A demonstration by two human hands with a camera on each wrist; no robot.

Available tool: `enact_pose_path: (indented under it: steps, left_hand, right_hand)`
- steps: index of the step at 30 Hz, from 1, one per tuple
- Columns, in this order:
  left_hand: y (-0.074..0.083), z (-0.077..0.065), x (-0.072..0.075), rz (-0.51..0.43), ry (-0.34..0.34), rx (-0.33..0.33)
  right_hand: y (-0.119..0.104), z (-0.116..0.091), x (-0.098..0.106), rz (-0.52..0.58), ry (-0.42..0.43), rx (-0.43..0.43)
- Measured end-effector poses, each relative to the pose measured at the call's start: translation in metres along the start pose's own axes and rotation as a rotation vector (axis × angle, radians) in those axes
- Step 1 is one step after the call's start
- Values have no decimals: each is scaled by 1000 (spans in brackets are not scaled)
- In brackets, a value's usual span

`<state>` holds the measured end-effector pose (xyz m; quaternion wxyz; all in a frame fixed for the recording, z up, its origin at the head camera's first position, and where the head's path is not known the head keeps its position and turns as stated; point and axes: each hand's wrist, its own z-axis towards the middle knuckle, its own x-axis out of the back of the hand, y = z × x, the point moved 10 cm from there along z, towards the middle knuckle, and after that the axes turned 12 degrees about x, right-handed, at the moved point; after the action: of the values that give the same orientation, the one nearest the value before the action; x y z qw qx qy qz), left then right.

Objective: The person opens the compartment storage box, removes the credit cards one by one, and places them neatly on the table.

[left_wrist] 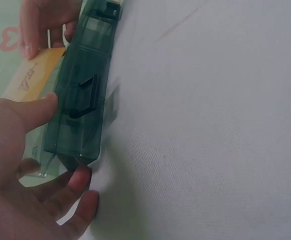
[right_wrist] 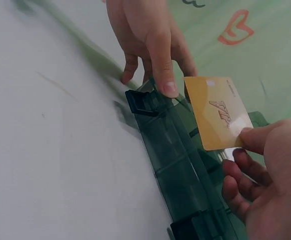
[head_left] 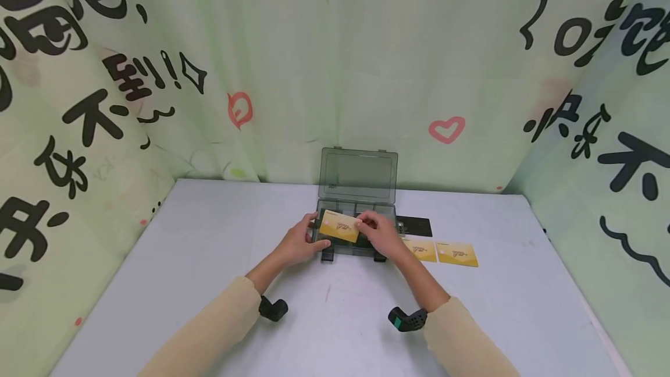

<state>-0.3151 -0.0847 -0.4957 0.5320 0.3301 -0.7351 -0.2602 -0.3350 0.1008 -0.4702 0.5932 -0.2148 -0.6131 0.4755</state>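
Note:
A translucent dark-grey plastic storage box (head_left: 352,250) stands on the table with its lid (head_left: 358,170) raised at the back. Its inside is split into compartments, partly hidden by the hands and card. My left hand (head_left: 295,243) grips the box's left front corner, thumb on the top edge and fingers around the side, as the left wrist view shows. Above the compartments, my right hand (head_left: 379,233) pinches a yellow printed card (right_wrist: 218,112) at its right end between thumb and fingers. The card is tilted and faces me.
Two more yellow cards (head_left: 458,253) lie on the white table (head_left: 335,319) to the right of the box. Behind them is a flat black rectangular item (head_left: 416,226). Two black latches (head_left: 327,255) hang at the box front. A printed curtain (head_left: 335,74) encloses the table.

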Motion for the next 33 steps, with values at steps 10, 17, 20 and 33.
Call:
enact_pose_path:
  steps: [10,17,20,33]
  left_hand:
    - [-1,2,0,-10,-8,-6]
    - [-1,2,-1,-4,-7,-14]
    - [-2,3,-2,-2,-7,-5]
    - [-3,4,-3,3,-1,3]
  right_hand:
    - [-2,-4,15,-28,16,15]
    - [1,-9,19,-30,17,-1]
    - [3,-11,20,-44,14,-7]
    - [7,-15,31,-129,52,2]
